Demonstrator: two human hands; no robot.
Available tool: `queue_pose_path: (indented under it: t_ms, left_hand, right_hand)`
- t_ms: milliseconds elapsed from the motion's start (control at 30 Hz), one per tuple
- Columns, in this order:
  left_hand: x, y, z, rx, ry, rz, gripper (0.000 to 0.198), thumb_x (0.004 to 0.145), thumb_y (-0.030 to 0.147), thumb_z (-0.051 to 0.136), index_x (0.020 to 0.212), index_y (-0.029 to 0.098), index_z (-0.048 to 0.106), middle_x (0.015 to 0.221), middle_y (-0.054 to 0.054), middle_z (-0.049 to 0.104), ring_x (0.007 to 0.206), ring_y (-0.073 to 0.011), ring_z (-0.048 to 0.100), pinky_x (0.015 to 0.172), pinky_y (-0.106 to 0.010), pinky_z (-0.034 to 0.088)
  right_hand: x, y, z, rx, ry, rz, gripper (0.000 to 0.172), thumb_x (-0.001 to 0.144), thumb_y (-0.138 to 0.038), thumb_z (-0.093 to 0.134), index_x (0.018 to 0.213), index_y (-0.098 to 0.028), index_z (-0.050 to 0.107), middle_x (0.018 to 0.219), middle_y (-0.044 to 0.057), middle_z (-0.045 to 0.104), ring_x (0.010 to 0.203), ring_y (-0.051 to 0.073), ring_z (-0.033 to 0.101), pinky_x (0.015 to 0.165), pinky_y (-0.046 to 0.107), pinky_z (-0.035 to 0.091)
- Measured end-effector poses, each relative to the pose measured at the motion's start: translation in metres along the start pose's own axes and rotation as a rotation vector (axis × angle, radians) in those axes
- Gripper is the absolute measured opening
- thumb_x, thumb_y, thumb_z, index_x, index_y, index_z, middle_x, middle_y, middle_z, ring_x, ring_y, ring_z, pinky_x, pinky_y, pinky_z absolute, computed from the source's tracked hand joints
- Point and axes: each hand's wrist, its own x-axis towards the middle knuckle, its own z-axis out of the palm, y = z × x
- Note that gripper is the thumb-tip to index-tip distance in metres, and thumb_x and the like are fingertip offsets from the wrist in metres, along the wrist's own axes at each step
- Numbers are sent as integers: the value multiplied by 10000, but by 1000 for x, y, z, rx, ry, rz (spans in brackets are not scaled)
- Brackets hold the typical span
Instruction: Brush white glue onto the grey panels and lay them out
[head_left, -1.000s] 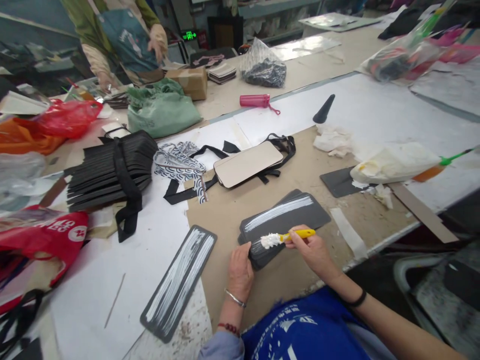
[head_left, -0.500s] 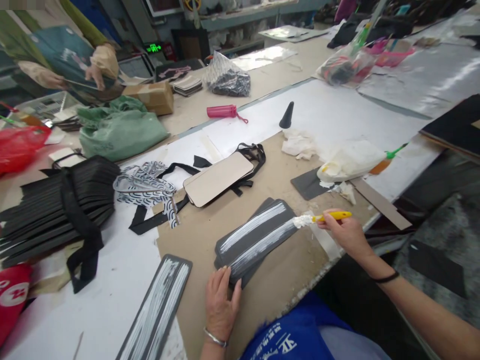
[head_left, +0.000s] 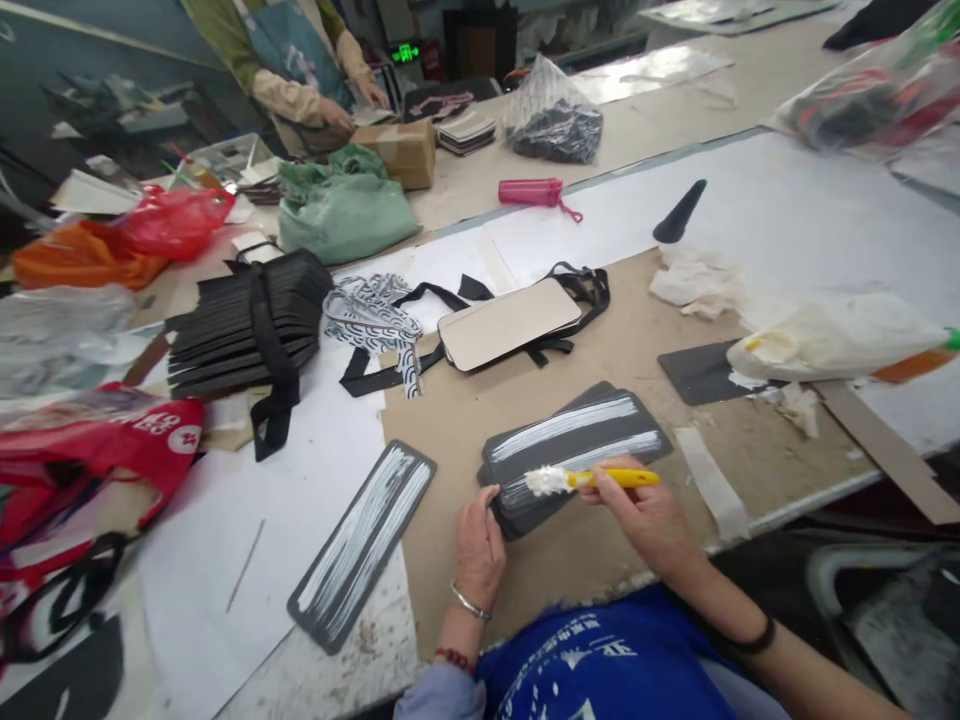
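Observation:
My right hand (head_left: 649, 515) grips the yellow handle of a brush (head_left: 615, 478), whose bristles are loaded with thick white paste. The bristle end is over the left part of a dark grey rounded panel (head_left: 555, 455), which bears two long white streaks. At the panel's left end, my left hand (head_left: 480, 545) has its fingers closed on the edge. Other dark panels lie beneath, slightly fanned out and mostly hidden. Farther left, another dark panel (head_left: 364, 545) with two white streaks lies apart, partly on white paper and partly on brown board.
A beige rounded panel (head_left: 510, 325) lies beyond, among black straps. Left of it are patterned strips (head_left: 371, 310) and a strapped black stack (head_left: 247, 325). A paste-smeared white bag (head_left: 832, 340) rests at right; a black cone (head_left: 680, 212) lies behind. A co-worker (head_left: 300, 80) stands across the table.
The brush has moved from the panel's right end to its left part, with my right hand. My left hand's fingers have closed at the left edge. The camera view has swung left.

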Motion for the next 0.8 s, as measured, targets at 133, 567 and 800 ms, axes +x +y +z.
queue_pose_path:
  t_ms: [133,567,800]
  left_hand:
    - [0,-3,1,22,-14,8,320,868,107,345,1150,165,485,1050,-89,645,974,-175,588,860,-380,483]
    - [-6,3,7,293,56,247,237,832,165,506,1059,182,573,1075,-87,621,1000,-224,525,850,-418,475]
    - [-10,1,13,334,118,272,191,849,192,482,993,182,608,944,-77,632,902,-214,528,791,-386,468]
  right_hand:
    - [-4,19,24,4,-72,33,325,834,-485,514,799,-174,601,842,78,606,686,196,626,608,337,582]
    - [4,-4,42,-545,-268,-717,233,911,-150,357,1007,-172,569,877,98,586,820,195,567,728,318,511]
    - [0,-2,48,-581,-534,-852,288,890,-92,338,1075,-147,551,899,103,590,873,185,548,741,291,508]
